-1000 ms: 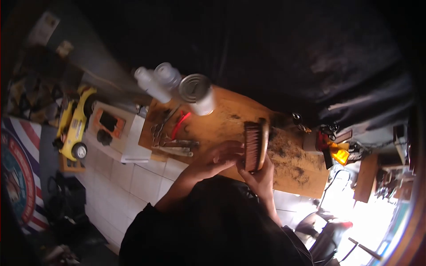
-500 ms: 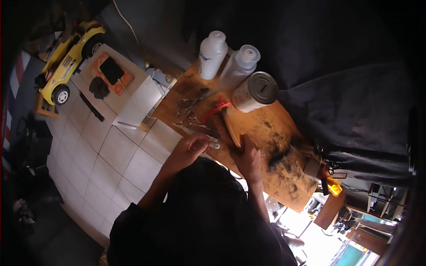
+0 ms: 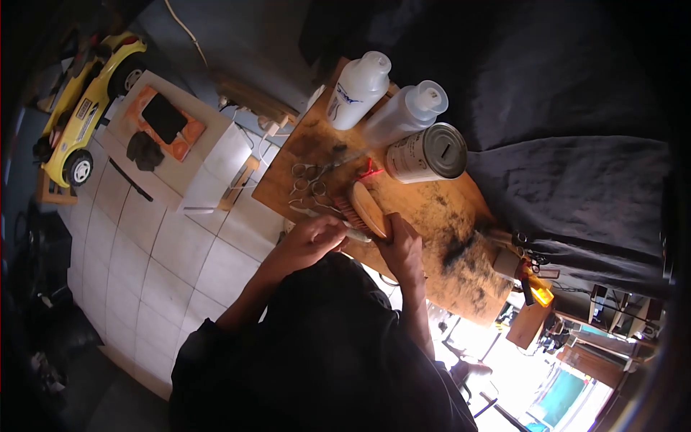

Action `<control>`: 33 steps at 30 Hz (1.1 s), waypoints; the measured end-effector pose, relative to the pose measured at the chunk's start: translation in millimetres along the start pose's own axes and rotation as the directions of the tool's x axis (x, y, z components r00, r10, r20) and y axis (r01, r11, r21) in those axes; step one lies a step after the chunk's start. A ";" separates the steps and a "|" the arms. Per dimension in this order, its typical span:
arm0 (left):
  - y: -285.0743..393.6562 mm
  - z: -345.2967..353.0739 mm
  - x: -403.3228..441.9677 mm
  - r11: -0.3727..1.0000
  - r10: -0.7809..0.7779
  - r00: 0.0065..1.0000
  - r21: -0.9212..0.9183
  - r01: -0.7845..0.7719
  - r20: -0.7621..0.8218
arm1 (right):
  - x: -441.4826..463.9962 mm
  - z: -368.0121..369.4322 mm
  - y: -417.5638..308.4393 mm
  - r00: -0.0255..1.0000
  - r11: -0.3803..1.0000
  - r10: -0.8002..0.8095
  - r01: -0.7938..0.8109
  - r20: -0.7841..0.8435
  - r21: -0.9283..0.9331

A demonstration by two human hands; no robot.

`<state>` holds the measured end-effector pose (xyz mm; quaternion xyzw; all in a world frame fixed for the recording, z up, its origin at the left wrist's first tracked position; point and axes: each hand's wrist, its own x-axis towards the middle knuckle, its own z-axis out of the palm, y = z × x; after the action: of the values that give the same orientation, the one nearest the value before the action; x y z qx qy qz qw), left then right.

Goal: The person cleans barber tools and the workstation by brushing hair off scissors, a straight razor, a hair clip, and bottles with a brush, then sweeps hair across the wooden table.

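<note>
My right hand is closed around one end of a wooden-backed brush, tilted above the table with its bristles facing left. My left hand has its fingers closed on a pale, slender object; its kind I cannot make out. That object's far end reaches beneath the brush, close to the bristles. Just beyond my left hand, metal scissors lie on the table, with more metal handles beside them. A small red item rests past the brush's far end.
The wooden table is strewn with dark hair clippings. At its back stand a white bottle, a translucent bottle and a tin. On the left are a white cabinet and a yellow toy car.
The brush has tilted, showing more of its wooden back. The pale object in my left hand now points right, under the brush. The whole view has shifted slightly.
</note>
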<state>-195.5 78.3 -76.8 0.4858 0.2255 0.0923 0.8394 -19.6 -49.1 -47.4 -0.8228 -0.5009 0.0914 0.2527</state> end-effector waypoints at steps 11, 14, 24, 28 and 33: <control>2.2 -15.3 3.3 0.994 -0.113 0.984 0.011 0.113 0.139 | -5.8 -29.1 -10.1 0.892 0.736 0.430 -0.436 0.139 0.517; 2.6 -16.7 3.3 0.978 -0.144 0.977 -0.131 0.165 0.156 | -11.0 -31.2 -13.7 0.869 0.694 0.481 -0.458 0.116 0.556; 29.1 6.8 -0.5 0.809 -0.294 0.946 -0.493 0.321 0.133 | -30.0 -57.4 -24.2 0.807 0.419 0.573 -0.437 0.142 0.796; 31.0 30.4 1.5 0.777 -0.273 0.962 -0.595 0.206 -0.024 | -36.5 -64.0 -16.2 0.825 0.431 0.564 -0.262 -0.031 0.863; 27.7 38.1 10.7 0.803 -0.301 0.948 -0.508 0.311 0.104 | -58.8 -90.7 2.2 0.801 0.346 0.599 -0.248 -0.009 0.905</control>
<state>-166.5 66.9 -39.9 0.1997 0.2601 0.0086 0.9447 -9.5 -130.5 23.1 -0.6798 -0.0944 0.2519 0.6823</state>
